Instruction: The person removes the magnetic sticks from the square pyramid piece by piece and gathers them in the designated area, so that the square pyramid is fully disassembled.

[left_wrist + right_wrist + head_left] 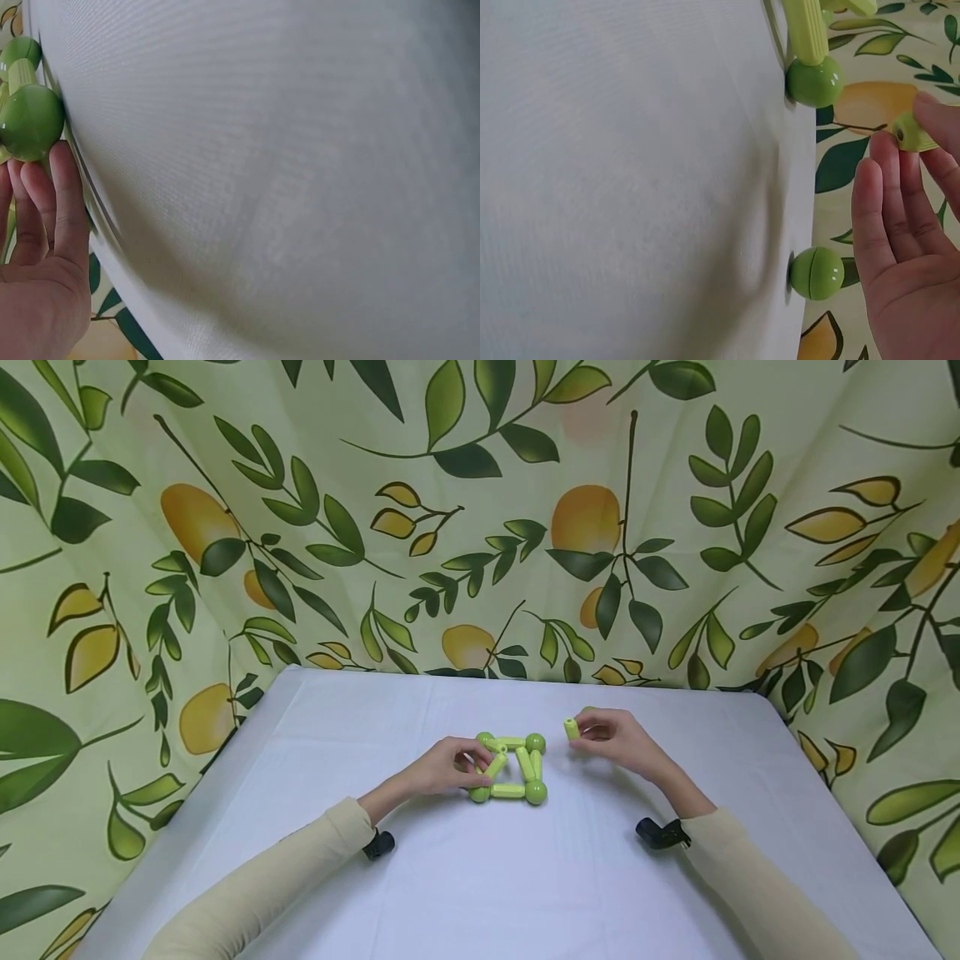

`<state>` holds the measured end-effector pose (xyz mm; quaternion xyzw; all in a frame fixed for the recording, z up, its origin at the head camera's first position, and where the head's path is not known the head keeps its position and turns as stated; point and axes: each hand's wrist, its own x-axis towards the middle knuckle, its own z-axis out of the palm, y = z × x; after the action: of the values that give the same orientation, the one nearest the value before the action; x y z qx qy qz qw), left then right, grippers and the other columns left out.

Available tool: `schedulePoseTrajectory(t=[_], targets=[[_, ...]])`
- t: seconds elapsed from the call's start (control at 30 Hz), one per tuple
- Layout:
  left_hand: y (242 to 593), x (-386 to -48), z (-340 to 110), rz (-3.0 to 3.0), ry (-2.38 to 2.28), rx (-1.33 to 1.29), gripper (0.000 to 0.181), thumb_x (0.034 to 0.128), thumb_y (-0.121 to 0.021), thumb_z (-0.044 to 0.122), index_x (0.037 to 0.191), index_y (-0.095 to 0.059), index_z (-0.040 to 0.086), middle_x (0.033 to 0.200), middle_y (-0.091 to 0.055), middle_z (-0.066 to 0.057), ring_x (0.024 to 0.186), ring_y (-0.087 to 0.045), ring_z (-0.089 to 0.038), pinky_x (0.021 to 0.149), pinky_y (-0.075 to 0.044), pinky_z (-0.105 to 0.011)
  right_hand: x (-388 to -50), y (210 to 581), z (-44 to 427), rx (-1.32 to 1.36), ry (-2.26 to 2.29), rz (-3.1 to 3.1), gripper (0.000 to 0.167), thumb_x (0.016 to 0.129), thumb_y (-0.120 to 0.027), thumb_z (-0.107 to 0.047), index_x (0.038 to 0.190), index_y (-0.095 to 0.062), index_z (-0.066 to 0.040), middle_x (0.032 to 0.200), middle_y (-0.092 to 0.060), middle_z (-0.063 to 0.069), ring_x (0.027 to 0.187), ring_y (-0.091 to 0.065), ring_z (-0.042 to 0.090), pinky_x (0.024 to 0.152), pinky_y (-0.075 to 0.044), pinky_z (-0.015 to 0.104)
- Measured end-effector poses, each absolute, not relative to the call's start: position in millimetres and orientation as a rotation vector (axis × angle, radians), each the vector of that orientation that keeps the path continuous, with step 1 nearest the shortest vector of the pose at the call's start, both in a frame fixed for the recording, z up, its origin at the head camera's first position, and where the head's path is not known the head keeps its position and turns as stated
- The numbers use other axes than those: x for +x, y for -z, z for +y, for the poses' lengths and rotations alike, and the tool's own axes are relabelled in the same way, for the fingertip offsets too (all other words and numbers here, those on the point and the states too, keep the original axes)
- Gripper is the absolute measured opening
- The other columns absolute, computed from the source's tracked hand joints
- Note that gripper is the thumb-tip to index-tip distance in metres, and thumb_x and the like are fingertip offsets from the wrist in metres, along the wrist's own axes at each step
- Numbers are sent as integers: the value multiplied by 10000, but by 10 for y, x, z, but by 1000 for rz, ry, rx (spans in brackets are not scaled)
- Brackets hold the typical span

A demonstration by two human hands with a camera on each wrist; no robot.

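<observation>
On the table is a square toy frame of light green building rods (508,791) joined by darker green balls (536,792) at its corners; further rods tilt upward from it. My left hand (442,767) is at the frame's left side, thumb and fingers around a slanting rod (496,765). In the left wrist view its fingertips reach a corner ball (31,122). To the right of the frame, my right hand (617,739) pinches a separate green rod (572,728) between thumb and fingers, raised off the table. The rod's round end (901,133) shows in the right wrist view.
A loose green ball (817,274) lies on the table near my right hand, mostly hidden behind it in the head view. A white cloth covers the table (480,877). Behind stands a leaf-and-fruit patterned curtain (480,527). Black wrist devices (663,833) sit at both cuffs.
</observation>
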<state>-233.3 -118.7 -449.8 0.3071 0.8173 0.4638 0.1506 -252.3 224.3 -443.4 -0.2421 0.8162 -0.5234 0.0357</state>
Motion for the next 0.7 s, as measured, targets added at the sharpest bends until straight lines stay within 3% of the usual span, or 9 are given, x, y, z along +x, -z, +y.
schedulePoseTrajectory(t=[0.7], targets=[[4517, -2354, -1193, 2331, -1348, 919, 226, 885, -814, 93, 1072, -706, 24, 959, -664, -10, 839, -627, -159, 800, -547, -286, -2453, 4365, 2666, -651, 1550, 2542, 275, 891, -809, -105, 1124, -700, -8, 1108, -671, 140, 957, -667, 263, 822, -562, 287]])
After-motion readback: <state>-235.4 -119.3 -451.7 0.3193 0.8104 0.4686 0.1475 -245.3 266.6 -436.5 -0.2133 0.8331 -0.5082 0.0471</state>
